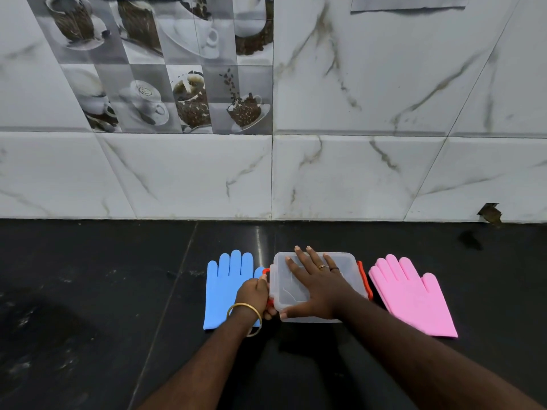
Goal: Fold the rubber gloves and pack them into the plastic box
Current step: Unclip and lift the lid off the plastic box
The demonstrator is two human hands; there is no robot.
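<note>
Head view: box lidded, between blue glove and pink glove, both flat, unfolded. Right hand splayed flat on lid, left hand pinching left clip. Step looks like unlatching; next, right clip, lift lid

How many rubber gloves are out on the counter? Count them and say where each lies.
2 in sight. The blue glove lies flat left of the plastic box; the pink glove lies flat right of it. The pink one looks layered, so another may be hidden beneath.
</note>
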